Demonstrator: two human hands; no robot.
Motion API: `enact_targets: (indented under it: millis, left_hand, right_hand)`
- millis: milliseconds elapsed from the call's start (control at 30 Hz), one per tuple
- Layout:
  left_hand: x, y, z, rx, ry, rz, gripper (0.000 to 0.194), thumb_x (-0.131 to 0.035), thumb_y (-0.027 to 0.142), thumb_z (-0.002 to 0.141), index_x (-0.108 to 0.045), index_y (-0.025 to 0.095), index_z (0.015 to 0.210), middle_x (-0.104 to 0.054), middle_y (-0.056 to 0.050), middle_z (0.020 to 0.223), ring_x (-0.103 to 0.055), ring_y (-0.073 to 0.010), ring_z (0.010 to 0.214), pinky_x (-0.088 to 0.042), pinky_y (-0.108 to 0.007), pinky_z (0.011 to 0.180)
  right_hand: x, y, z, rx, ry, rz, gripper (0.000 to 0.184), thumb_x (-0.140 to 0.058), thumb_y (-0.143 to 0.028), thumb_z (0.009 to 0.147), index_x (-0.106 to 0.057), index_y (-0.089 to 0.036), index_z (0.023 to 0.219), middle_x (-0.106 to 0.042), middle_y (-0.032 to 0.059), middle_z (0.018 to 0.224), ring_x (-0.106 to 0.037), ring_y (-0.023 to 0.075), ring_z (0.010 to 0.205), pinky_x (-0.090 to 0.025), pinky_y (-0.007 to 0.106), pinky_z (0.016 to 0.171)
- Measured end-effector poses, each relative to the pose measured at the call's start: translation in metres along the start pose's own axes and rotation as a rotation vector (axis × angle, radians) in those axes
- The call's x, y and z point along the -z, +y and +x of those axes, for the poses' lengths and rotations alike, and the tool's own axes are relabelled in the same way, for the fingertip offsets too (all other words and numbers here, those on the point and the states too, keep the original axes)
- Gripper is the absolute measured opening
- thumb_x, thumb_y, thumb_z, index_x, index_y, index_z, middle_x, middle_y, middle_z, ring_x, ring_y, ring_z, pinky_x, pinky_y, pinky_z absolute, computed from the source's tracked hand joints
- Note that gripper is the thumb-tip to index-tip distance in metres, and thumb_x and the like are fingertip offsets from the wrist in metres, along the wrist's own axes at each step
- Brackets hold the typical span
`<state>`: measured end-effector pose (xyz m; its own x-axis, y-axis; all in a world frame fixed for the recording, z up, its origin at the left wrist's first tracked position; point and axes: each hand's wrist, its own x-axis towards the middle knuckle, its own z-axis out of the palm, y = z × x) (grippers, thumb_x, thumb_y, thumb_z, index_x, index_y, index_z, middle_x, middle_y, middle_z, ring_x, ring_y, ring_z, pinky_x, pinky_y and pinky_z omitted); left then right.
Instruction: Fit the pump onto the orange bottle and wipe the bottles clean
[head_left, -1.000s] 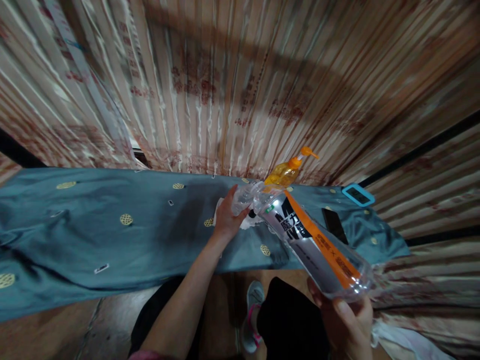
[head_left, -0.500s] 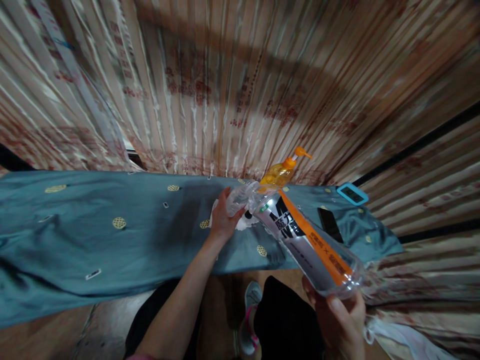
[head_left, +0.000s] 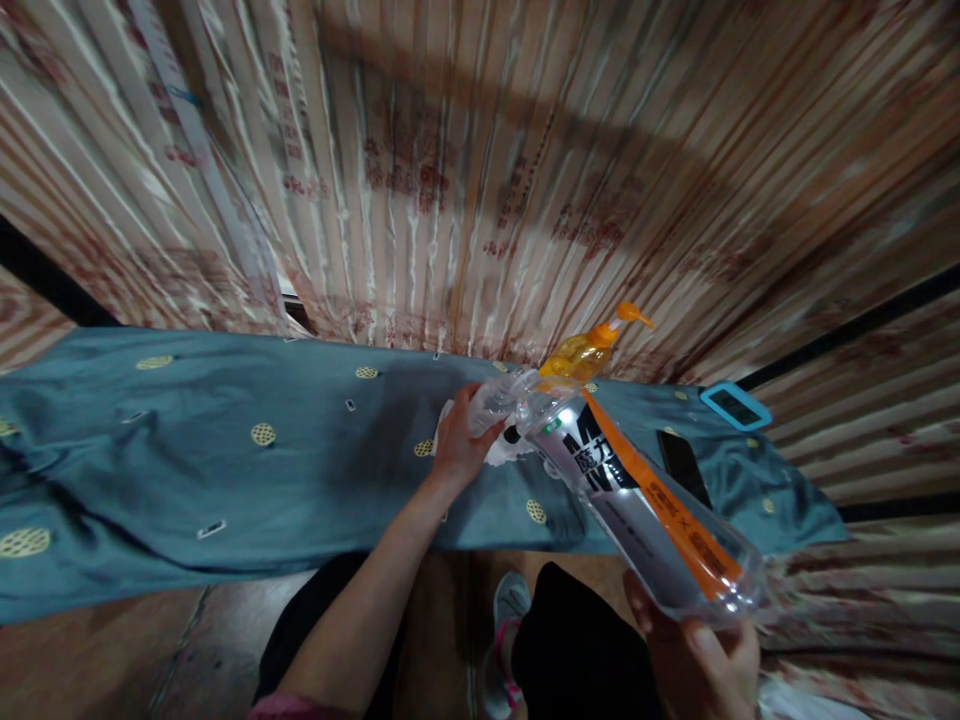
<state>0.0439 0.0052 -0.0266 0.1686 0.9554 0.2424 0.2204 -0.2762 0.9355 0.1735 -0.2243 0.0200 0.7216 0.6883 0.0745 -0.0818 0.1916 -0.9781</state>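
A large clear plastic bottle [head_left: 637, 490] with a silver and orange label lies slanted in front of me. My right hand [head_left: 701, 640] supports its base at the lower right, fingers underneath and thumb at the side. At the other end, my left hand [head_left: 463, 440] is closed around clear crinkled plastic [head_left: 501, 398] against the bottle's narrower end. Whether that plastic is part of the bottle or a separate piece, I cannot tell. Below the left hand lies white crumpled material [head_left: 501, 452], with a small black round thing [head_left: 512, 434] beside the fingers.
A yellow pump bottle [head_left: 581, 355] with an orange pump stands behind the clear bottle. To the right are a dark phone [head_left: 684, 465] and a blue-framed display [head_left: 735, 405]. A teal cloth [head_left: 300, 490] covers the narrow table. Patterned curtains [head_left: 465, 180] hang behind and to the right.
The whole view has shifted, so the scene sits slightly farther right. Both hands keep their holds, and the bottle's pose looks nearly the same.
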Motion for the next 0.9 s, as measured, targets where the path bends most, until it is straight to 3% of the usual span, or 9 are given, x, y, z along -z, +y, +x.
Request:
enact_targets:
  millis: [267,400,533,667,900]
  left_hand:
    - [-0.002,-0.003,0.000,0.002,0.006,0.011,0.048,-0.075,0.027,0.074,-0.054,0.024,0.117,-0.070,-0.006,0.117,-0.067,-0.0252,0.106,-0.053,-0.036,0.092]
    - [-0.002,-0.003,0.000,0.005,0.005,0.023,0.048,-0.074,0.024,0.074,-0.053,0.023,0.117,-0.071,-0.005,0.116,-0.067,-0.0256,0.107,-0.052,-0.037,0.093]
    - [-0.001,-0.003,0.000,0.000,-0.002,0.025,0.048,-0.074,0.023,0.074,-0.053,0.023,0.118,-0.071,-0.005,0.115,-0.067,-0.0257,0.106,-0.052,-0.039,0.094]
    - [0.000,-0.003,-0.001,0.001,-0.007,0.008,0.047,-0.074,0.024,0.075,-0.053,0.023,0.117,-0.071,-0.005,0.117,-0.067,-0.0255,0.107,-0.052,-0.038,0.094]
    - [0.000,-0.002,0.000,0.000,-0.012,0.006,0.048,-0.074,0.024,0.074,-0.053,0.022,0.117,-0.071,-0.005,0.116,-0.067,-0.0258,0.108,-0.052,-0.039,0.095]
  right_hand:
    - [0.009,0.007,0.006,0.092,-0.042,-0.004,0.059,-0.075,-0.040,0.074,-0.054,-0.025,0.127,-0.066,0.0048,0.077,-0.056,0.0201,0.055,-0.042,0.032,0.044]
    - [0.008,0.006,0.005,0.054,-0.005,0.005,0.061,-0.076,-0.039,0.073,-0.053,-0.025,0.128,-0.066,0.0051,0.079,-0.059,0.0209,0.057,-0.042,0.031,0.045]
    - [0.002,0.001,0.004,0.024,0.070,0.036,0.058,-0.084,-0.040,0.063,-0.061,-0.025,0.114,-0.063,0.0011,0.077,-0.054,0.0168,0.059,-0.045,0.031,0.049]
    - [-0.001,-0.001,0.004,0.025,0.149,0.043,0.057,-0.088,-0.038,0.057,-0.065,-0.026,0.107,-0.063,0.0015,0.095,-0.056,0.0161,0.071,-0.053,0.034,0.064]
    - [0.018,0.012,0.012,0.099,0.164,0.062,0.060,-0.087,-0.029,0.053,-0.066,-0.024,0.109,-0.063,0.0065,0.100,-0.060,0.0218,0.079,-0.056,0.037,0.060]
